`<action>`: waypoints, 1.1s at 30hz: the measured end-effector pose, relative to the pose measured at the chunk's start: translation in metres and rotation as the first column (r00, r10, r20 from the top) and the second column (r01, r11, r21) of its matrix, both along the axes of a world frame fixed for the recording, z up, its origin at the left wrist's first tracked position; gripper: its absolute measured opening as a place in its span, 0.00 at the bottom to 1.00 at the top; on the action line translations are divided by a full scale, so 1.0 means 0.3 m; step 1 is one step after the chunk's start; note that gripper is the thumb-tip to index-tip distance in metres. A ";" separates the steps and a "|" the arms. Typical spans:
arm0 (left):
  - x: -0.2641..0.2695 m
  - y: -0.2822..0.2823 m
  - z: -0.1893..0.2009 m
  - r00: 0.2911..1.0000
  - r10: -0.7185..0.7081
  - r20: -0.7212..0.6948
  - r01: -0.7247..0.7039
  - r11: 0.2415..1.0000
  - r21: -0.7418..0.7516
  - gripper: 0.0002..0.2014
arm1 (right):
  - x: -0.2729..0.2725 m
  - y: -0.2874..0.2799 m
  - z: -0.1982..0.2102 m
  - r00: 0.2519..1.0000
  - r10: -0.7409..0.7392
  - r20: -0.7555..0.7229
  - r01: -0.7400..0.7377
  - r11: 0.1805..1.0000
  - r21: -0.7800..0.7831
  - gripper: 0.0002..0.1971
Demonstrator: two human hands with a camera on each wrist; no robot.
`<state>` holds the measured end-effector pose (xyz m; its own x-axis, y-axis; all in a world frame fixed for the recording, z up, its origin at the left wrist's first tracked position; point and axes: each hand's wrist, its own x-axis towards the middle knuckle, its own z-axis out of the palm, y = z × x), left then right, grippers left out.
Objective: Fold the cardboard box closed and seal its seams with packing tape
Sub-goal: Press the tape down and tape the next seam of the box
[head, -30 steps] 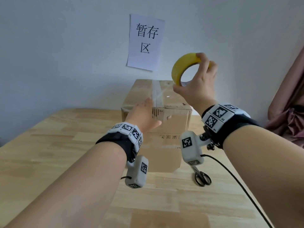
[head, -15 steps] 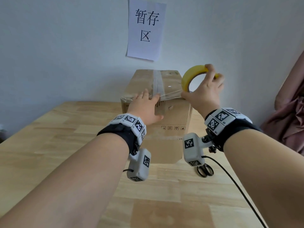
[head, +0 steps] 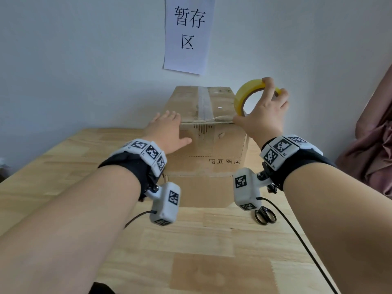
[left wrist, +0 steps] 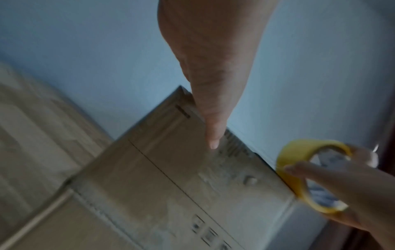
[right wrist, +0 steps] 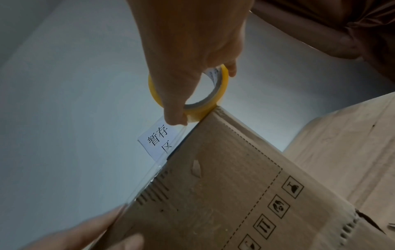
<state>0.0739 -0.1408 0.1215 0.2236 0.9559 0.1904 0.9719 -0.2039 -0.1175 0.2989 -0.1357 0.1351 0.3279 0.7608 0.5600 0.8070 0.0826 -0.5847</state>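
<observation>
A pale blue-grey wall (head: 84, 60) is seen behind a light wooden counter (head: 63, 166) (a dusky pink curtain (head: 373, 145) hangs rightward).

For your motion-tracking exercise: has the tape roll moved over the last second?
Yes. The tape roll dropped from beside the wall sign down to the cardboard box at its right top corner.

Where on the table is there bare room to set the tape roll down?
Bare wood lies left of the cardboard box, beyond the left hand, and along the table near edge. Crowded: right of the box front, where the scissors and a cable lie.
</observation>
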 end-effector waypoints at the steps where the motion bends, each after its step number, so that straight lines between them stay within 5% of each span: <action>1: 0.036 0.000 -0.005 0.999 -0.041 0.013 0.041 0.999 0.010 0.42 | 0.001 -0.001 0.000 1.000 -0.003 0.004 0.003 1.000 -0.006 0.47; 7: 0.198 0.012 0.009 0.979 -0.195 0.059 0.192 0.980 0.059 0.36 | 0.011 -0.006 0.007 1.000 -0.008 0.030 0.009 0.999 -0.035 0.47; 14: 0.205 0.025 -0.010 0.974 -0.212 0.085 0.202 0.973 0.108 0.34 | 0.021 -0.008 0.010 0.996 0.050 -0.078 -0.051 0.999 -0.001 0.43; 22: 0.213 0.027 -0.012 0.977 -0.178 0.119 0.169 0.982 0.086 0.44 | 0.027 0.011 0.044 0.952 0.043 -0.302 -0.053 0.998 -0.025 0.45; 33: 0.210 0.041 -0.027 0.975 -0.208 0.073 0.198 0.972 0.124 0.35 | 0.099 -0.001 0.075 0.999 -0.003 -0.045 0.002 1.000 -0.010 0.43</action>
<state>0.1368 -0.1285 0.1136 0.3891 0.8626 0.3233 0.9189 -0.3880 -0.0708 0.3287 -0.1362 0.1575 0.3547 0.7651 0.5373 0.7799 0.0748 -0.6214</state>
